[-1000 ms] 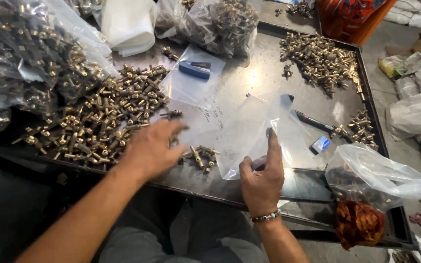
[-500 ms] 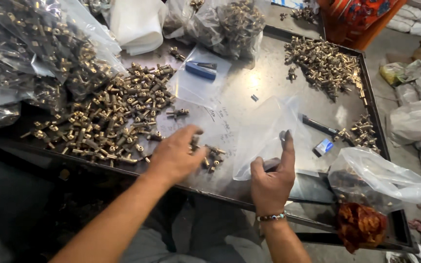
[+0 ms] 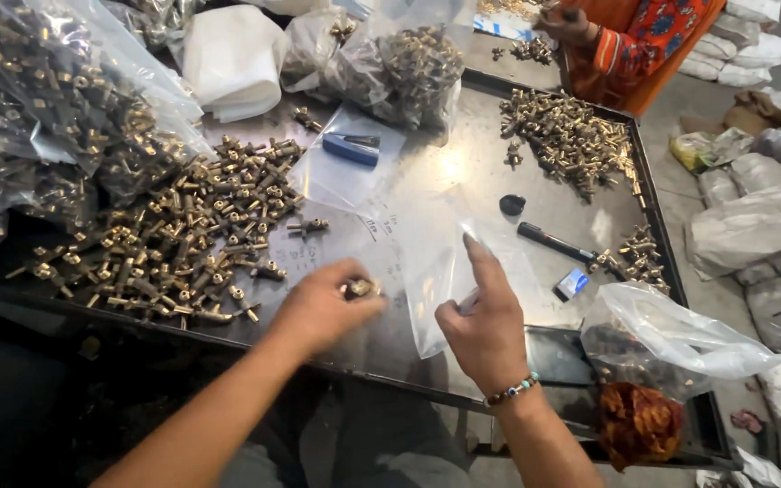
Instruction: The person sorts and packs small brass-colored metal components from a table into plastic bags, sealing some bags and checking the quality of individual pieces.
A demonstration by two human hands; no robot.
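My left hand (image 3: pixel 323 307) is closed around a few small brass fittings (image 3: pixel 360 288), held just above the metal tray (image 3: pixel 463 172). My right hand (image 3: pixel 485 321) holds a clear plastic bag (image 3: pixel 445 262) open at its mouth, with the forefinger pointing up inside the opening. The two hands are close together, the fittings a short way left of the bag's mouth. A large heap of brass fittings (image 3: pixel 183 239) lies on the tray to the left of my left hand.
Clear bags full of fittings (image 3: pixel 56 117) stand at the back left and back middle (image 3: pixel 413 68). A blue stapler (image 3: pixel 350 147) lies on empty bags. Another heap of fittings (image 3: pixel 567 136), a black marker (image 3: pixel 553 242) and a person in orange (image 3: pixel 625 41) are on the right.
My left hand gathered fittings from the small pile on the tray and lifted them toward the bag. My right hand kept hold of the bag and raised its mouth.
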